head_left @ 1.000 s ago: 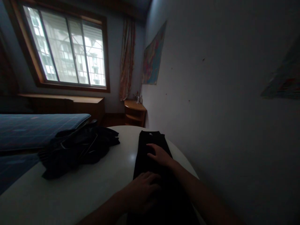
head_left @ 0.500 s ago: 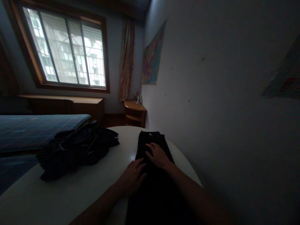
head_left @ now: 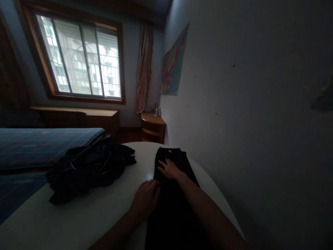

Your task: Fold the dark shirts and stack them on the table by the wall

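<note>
Crumpled dark clothes [head_left: 91, 170] on table [head_left: 122, 205], left edge. Black garment [head_left: 177, 208] near right edge, long axis near-to-far, label end farthest. Right hand [head_left: 168, 169] spread on it; left hand [head_left: 146, 196] half-curled at its left side, grip unclear.

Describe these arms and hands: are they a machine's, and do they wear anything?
They are human. The left hand and right hand wear no gloves. The left forearm and right forearm show no sleeves, watch or cables. It is too dark to rule out small rings.
</note>
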Demonstrator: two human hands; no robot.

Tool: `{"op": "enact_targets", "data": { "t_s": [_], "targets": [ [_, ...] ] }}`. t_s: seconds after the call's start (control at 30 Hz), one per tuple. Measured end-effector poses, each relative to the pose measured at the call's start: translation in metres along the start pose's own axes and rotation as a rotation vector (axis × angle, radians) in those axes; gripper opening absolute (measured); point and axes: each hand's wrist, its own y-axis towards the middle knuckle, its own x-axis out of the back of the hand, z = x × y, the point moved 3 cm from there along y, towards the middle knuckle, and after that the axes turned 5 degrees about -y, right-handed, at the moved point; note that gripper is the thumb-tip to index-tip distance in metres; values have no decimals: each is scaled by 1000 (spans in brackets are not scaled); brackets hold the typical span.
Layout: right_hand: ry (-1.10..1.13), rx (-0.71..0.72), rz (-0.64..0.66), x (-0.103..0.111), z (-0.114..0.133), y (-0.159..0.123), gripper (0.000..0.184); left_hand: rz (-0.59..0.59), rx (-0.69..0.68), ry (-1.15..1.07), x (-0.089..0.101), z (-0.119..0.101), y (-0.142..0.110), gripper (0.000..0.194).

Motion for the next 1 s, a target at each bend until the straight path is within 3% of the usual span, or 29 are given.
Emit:
{"op": "enact_targets", "data": {
  "t_s": [0.33, 0.67, 0.83, 1.0],
  "targets": [
    [-3, 32, -4, -1, 23, 41, 64, -187, 141, 6, 8, 15, 5, 28],
    [26, 83, -28, 2, 60, 77, 63, -210, 337, -43, 11, 31, 13, 36],
    [63, 121, -228, 12, 53, 65, 56, -208, 294, 4, 7, 38, 14, 34],
    [-10, 102, -283, 15, 13, 20, 48, -191, 175, 131, 1, 39, 13, 31]
  ]
}}
